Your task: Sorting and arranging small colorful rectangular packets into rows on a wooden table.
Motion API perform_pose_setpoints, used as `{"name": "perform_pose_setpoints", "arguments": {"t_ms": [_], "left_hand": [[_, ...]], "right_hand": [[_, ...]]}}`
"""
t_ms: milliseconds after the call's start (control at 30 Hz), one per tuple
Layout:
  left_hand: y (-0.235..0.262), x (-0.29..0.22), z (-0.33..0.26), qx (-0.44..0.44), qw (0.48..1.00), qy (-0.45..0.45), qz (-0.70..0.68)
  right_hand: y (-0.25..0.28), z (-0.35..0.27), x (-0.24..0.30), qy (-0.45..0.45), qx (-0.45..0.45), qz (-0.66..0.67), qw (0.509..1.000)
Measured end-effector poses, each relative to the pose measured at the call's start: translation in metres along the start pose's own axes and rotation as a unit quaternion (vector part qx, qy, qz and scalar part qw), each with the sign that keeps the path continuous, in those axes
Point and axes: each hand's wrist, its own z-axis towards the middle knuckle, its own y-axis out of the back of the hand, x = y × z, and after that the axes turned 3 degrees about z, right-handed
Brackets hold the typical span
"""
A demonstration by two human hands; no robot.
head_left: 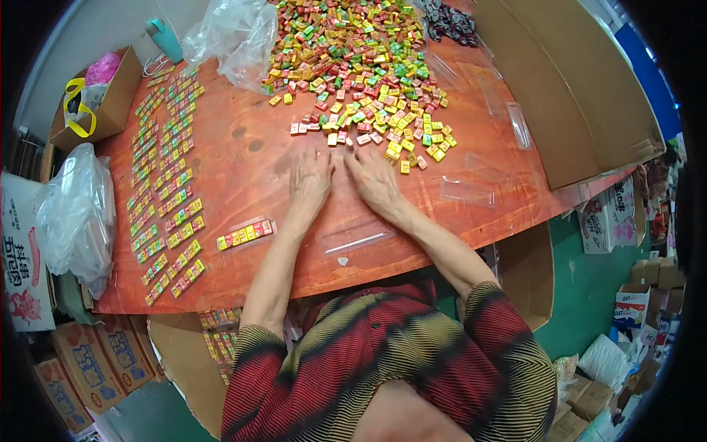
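Note:
My left hand [309,179] and my right hand [373,179] lie flat, side by side, on the reddish wooden table [243,158], fingers spread and pointing away from me. Neither holds anything. Just beyond the fingertips begins a big heap of small wrapped candies [353,66] in red, yellow, green and orange, with a loose row of them [335,132] nearest my fingers. A filled clear sleeve of candies [245,233] lies to the left of my left forearm. An empty clear sleeve [355,239] lies between my forearms.
Several filled candy sleeves [168,184] lie in rows along the table's left side. Clear plastic bags [236,33] [77,214], a cardboard box [103,103], large cardboard sheets [567,96] and empty sleeves [468,193] surround the work area. Cartons stand on the green floor [589,295].

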Motion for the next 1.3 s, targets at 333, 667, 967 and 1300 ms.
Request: {"name": "perform_pose_setpoints", "arguments": {"t_ms": [333, 667, 967, 1300], "left_hand": [[0.02, -0.029, -0.01, 0.081, 0.981, 0.049, -0.17], [0.012, -0.041, -0.007, 0.095, 0.987, -0.028, -0.131], [0.011, -0.044, -0.012, 0.089, 0.987, -0.04, -0.132], [0.02, -0.038, -0.011, 0.1, 0.991, -0.011, -0.093]], "right_hand": [[0.02, -0.012, -0.006, -0.035, 0.069, 0.149, 0.986], [0.051, -0.021, -0.009, -0.15, 0.061, 0.084, 0.983], [0.039, -0.027, -0.009, -0.049, 0.029, -0.011, 0.998], [0.042, -0.028, -0.01, -0.096, 0.06, -0.047, 0.992]]}}
